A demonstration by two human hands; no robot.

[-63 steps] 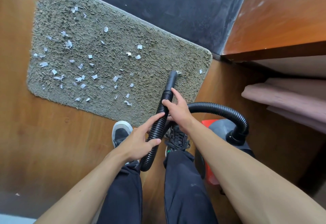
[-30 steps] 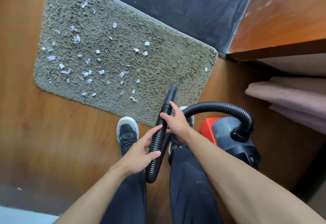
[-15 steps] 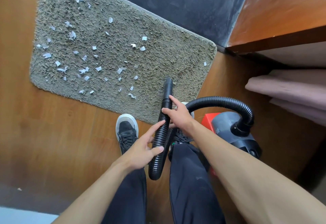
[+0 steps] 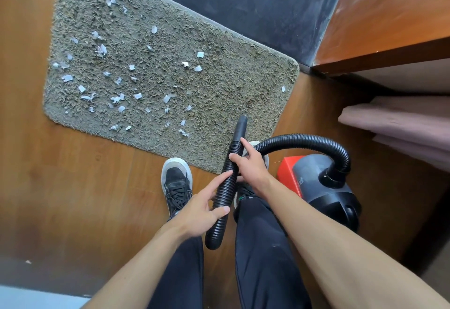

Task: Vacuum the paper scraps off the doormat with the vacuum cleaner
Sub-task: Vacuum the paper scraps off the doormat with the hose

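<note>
Two hands, left hand and right hand, are closed around ribbed black hose; white scraps are scattered on shaggy grey doormat, wooden floor.

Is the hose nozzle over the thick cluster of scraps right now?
No, the nozzle sits over the doormat's bare near-right part, while most paper scraps lie further left.

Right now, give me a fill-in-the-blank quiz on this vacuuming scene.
1. The paper scraps lie on the grey ____.
2. Both the left hand and the right hand grip the black ____.
3. The vacuum cleaner sits on the wooden ____.

Answers: doormat; hose; floor
</note>
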